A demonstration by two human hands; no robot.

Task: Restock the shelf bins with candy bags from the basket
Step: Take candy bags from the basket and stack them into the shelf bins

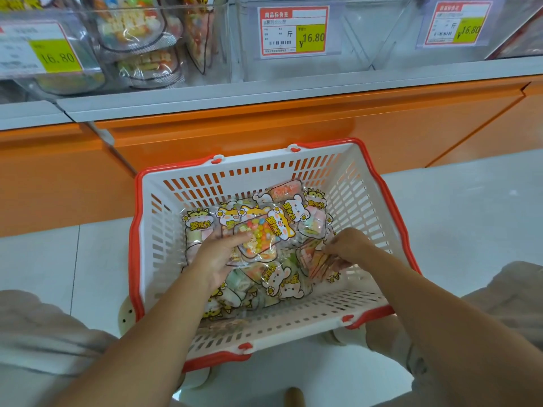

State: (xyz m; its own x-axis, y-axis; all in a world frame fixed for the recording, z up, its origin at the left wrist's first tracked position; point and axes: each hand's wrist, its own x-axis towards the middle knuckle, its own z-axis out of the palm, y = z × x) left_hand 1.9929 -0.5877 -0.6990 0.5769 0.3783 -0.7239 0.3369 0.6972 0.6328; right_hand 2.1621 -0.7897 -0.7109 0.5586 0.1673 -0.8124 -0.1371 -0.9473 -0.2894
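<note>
Both arms reaching into basket [364, 183], left hand [219, 254] gripping candy bag [260, 239]

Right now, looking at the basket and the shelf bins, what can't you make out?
Head view only.
Floor of the basket and bag count: covered by the pile of candy bags.
Fingers of the left hand: hidden under the candy bag it holds.
Fingertips of the right hand: buried among bags, grip unclear.
Tops of the shelf bins: cut off by the frame's upper edge.
Fine print on the price labels: too small; leftmost blurred.
</note>
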